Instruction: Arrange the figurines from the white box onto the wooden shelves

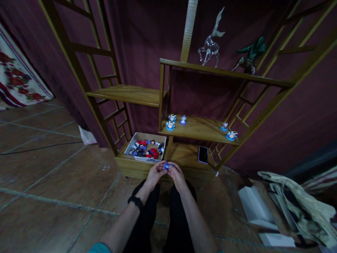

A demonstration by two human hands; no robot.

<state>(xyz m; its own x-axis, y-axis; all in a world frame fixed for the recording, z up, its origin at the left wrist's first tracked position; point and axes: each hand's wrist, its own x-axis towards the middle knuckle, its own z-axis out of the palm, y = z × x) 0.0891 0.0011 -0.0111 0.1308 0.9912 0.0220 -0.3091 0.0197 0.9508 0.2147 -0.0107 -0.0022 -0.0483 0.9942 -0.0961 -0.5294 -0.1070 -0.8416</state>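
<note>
Between both hands is a small figurine [166, 166] with a purple base, held just in front of the shelf's lower edge. My left hand [156, 172] pinches it from the left, and my right hand [177, 174] grips it from the right. The fingers cover much of it, so its details are hard to make out. Just beyond my left hand, an open cardboard box [133, 157] holds several red, blue and black figurines. On the middle shelf [202, 129] stand a purple figurine [183, 120], blue-based figurines [170, 125] at the left, and others [231, 135] at the right.
A phone [203, 155] lies on the bottom shelf. Higher up stand a clear horse statuette [210, 47] and a dark green statuette [251, 54]. A narrower shelf [129, 93] juts out at left. White boxes [256, 207] and crumpled cloth [302, 207] lie on the floor at right.
</note>
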